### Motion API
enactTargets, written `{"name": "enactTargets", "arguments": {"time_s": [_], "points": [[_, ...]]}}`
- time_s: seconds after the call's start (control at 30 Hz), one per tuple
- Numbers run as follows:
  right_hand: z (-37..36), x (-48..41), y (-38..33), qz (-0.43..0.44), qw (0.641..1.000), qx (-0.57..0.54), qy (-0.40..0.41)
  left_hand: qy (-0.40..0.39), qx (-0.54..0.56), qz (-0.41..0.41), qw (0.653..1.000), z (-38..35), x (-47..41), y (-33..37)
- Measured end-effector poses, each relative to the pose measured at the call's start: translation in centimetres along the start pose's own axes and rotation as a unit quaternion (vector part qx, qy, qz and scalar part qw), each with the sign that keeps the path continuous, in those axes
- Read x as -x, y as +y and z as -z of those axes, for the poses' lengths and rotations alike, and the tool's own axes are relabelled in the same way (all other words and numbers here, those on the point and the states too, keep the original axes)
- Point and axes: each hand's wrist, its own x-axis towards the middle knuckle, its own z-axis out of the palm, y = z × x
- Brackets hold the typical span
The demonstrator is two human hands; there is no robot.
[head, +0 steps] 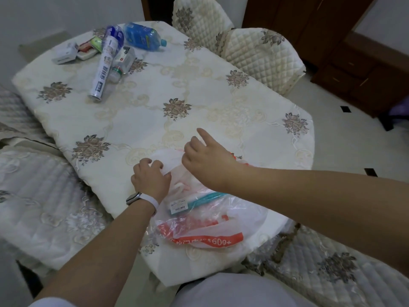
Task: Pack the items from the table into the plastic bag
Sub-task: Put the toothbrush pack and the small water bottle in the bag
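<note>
Far left on my cloth-covered surface (199,89) lies a white cling-film tube (104,65) beside a blue plastic bottle (141,36). My left hand (150,178) pinches the translucent plastic bag with orange print (205,227) at its mouth; my right hand (205,165) grips the rim, forefinger extended.
</note>
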Motion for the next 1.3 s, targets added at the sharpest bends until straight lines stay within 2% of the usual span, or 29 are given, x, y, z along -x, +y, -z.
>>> {"name": "enactTargets", "arguments": {"time_s": [0.1,0.2,0.27,0.33,0.37,0.43,0.53,0.7,0.83,0.93,1.03,1.17,1.27,1.3], "points": [[-0.2,0.8,0.9,-0.106,0.982,-0.143,0.065,-0.003,0.02,-0.029,0.999,0.4,-0.3,0.0],[-0.6,1.8,1.5,-0.211,0.924,-0.317,0.029,0.01,0.097,-0.049,0.994,0.8,0.1,-0.5],[-1.3,2.2,1.5,-0.282,0.847,-0.451,0.023,0.013,0.125,-0.043,0.991,0.7,0.5,-1.0],[-2.3,2.2,1.1,-0.346,0.74,-0.576,0.016,-0.012,0.071,-0.014,0.997,0.5,0.7,-1.4],[-2.9,2.0,0.7,-0.364,0.699,-0.615,0.017,-0.044,0.023,0.008,0.999,0.4,0.8,-1.6],[-4.2,1.7,-0.3,-0.384,0.649,-0.656,0.018,-0.104,-0.035,0.043,0.993,0.2,0.8,-2.1],[-5.7,1.4,-1.6,-0.394,0.602,-0.694,0.021,-0.132,-0.008,0.053,0.99,-0.3,1.0,-3.2],[-7.4,1.0,-2.9,-0.4,0.567,-0.719,0.031,-0.096,0.069,0.033,0.992,1.6,1.2,-4.0],[-7.5,0.7,-3.0,-0.386,0.58,-0.717,0.035,-0.063,0.157,0.038,0.985,4.8,0.8,-3.4],[-7.0,0.6,-3.0,-0.352,0.61,-0.709,0.024,-0.075,0.152,0.007,0.986,7.6,0.2,-3.5],[-6.9,0.5,-2.7,-0.335,0.637,-0.694,0.021,-0.098,0.152,0.014,0.983,9.7,-0.9,-4.8],[-7.1,0.8,-2.3,-0.361,0.625,-0.692,0.022,-0.107,0.116,0.026,0.987,12.1,-2.0,-6.8],[-7.1,1.2,-2.0,-0.376,0.625,-0.683,0.024,-0.086,0.068,0.039,0.993,13.0,-2.0,-7.9],[-7.0,1.3,-1.9,-0.375,0.626,-0.683,0.021,-0.076,0.084,0.047,0.992,12.9,-1.8,-8.0]]}}
